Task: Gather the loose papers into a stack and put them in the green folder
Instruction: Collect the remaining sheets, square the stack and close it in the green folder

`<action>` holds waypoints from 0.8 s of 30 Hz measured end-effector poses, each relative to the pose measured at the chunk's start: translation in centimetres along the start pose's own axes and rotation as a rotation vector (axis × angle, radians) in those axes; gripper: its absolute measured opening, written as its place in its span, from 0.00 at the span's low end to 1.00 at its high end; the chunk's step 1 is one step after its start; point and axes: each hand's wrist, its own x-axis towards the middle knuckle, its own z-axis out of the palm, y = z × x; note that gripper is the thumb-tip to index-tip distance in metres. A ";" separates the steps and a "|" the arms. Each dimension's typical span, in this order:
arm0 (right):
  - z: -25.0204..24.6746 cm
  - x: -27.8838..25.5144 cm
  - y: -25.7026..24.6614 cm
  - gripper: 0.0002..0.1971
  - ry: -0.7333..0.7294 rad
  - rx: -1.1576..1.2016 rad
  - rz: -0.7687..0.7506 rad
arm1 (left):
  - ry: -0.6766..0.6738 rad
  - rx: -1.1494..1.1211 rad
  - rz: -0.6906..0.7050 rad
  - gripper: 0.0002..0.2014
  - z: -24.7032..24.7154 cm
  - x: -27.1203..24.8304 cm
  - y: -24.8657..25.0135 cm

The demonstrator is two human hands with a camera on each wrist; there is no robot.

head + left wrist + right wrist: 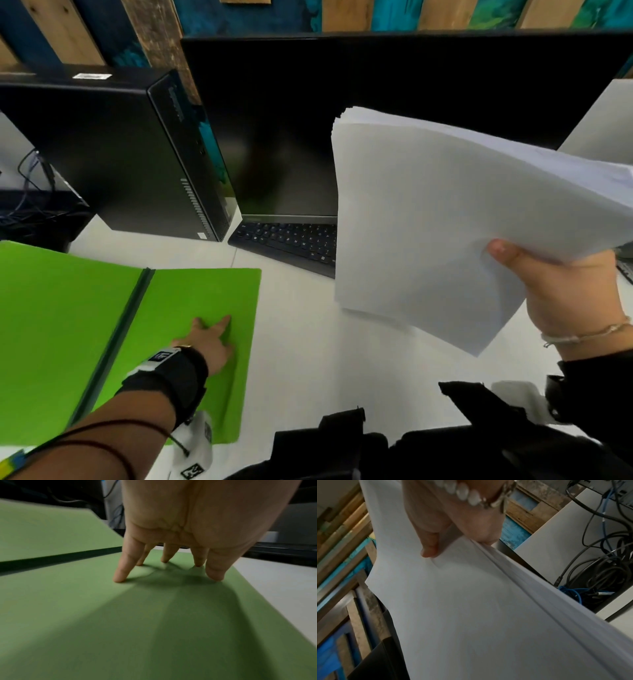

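Observation:
The green folder (pixel 191 298) lies spread flat on the white desk at the left, a dark spine strip (pixel 130 308) running down its middle. My left hand (pixel 210 337) presses its spread, straight fingertips (pixel 120 577) onto the right-hand flap (pixel 85 615). My right hand (pixel 561 291) holds a thick stack of white papers (pixel 445 219) up in the air to the right of the folder, thumb (pixel 429 547) on top and the other fingers hidden beneath. The stack (pixel 471 615) sags away from the grip.
A black computer tower (pixel 130 154) lies behind the folder. A dark monitor (pixel 308 120) and black keyboard (pixel 291 243) stand at the back centre. Cables (pixel 599 568) hang at the right. White desk surface (pixel 308 359) shows between folder and papers.

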 end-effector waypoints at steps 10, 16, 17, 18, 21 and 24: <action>-2.8 -1.7 -0.7 0.17 -0.040 0.113 0.004 | -0.025 0.089 0.268 0.39 3.3 -6.4 11.0; -4.7 -1.7 -1.2 0.18 -0.055 0.014 0.017 | 0.081 0.064 0.236 0.47 2.5 -6.6 10.5; -5.0 -1.6 -1.2 0.20 -0.050 0.029 0.031 | 0.069 0.135 0.225 0.48 2.6 -6.5 10.1; -5.2 -1.6 -1.2 0.22 -0.046 0.055 0.049 | 0.037 0.173 0.216 0.50 2.8 -6.6 10.0; -5.4 -1.7 -1.2 0.20 -0.042 0.112 0.059 | -0.016 0.186 0.239 0.52 4.0 -6.9 10.5; -5.5 -1.8 -1.2 0.13 -0.065 0.150 0.036 | -0.049 0.150 0.268 0.52 5.0 -7.7 12.7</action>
